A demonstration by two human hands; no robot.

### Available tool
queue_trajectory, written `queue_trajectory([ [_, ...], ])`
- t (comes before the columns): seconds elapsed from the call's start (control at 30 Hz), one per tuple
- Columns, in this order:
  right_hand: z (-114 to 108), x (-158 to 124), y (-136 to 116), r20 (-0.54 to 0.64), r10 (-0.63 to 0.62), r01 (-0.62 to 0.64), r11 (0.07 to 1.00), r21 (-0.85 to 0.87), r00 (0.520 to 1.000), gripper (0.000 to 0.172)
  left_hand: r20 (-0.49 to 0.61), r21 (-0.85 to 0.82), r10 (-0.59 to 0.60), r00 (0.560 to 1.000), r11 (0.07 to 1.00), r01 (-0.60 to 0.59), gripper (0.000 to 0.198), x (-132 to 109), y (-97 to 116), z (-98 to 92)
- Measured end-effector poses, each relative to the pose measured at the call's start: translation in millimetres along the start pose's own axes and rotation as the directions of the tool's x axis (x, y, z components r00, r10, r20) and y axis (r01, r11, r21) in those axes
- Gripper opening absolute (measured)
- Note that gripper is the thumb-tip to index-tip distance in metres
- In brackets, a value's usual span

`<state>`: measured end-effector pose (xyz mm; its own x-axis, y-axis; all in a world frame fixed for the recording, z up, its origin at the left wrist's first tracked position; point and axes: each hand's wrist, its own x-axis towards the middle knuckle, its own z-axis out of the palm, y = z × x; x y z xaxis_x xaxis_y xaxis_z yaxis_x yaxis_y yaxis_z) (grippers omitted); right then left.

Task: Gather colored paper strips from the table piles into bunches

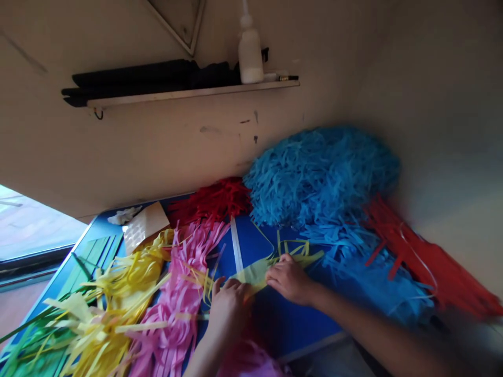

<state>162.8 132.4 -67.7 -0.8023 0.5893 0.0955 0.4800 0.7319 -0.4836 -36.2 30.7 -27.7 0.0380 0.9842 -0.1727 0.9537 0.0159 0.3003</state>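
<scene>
My left hand [230,303] and my right hand [290,278] both press down with closed fingers on a bunch of pale yellow-green paper strips [259,272] lying on the blue table [283,319]. The strips fan out to the right beyond my right hand. Left of my left hand lie pink paper strips [184,293] and a heap of yellow strips [118,298].
A big pile of blue strips [322,178] fills the back right, with red strips [424,262] beside the right wall and more red strips [212,201] at the back. Green strips [35,340] lie far left. A white bottle [250,50] stands on a wall shelf [188,94].
</scene>
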Motion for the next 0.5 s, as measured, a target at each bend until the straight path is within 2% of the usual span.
queue_trajectory([
  [0.13, 7, 15, 6, 0.017, 0.122, -0.123, 0.992, 0.041, 0.992, 0.012, 0.062, 0.012, -0.043, 0.997, 0.999, 0.043, 0.024, 15, -7, 14.2],
  [0.27, 10, 26, 8, 0.008, 0.236, -0.236, 0.972, 0.020, 0.972, 0.012, -0.014, 0.058, -0.174, 0.985, 0.983, 0.174, 0.037, 14, -14, 17.9],
  [0.5, 12, 38, 7, 0.029, 0.241, -0.238, 0.968, -0.084, 0.970, 0.019, -0.055, 0.103, -0.331, 0.942, 0.937, 0.335, 0.036, 19, -10, 21.7],
])
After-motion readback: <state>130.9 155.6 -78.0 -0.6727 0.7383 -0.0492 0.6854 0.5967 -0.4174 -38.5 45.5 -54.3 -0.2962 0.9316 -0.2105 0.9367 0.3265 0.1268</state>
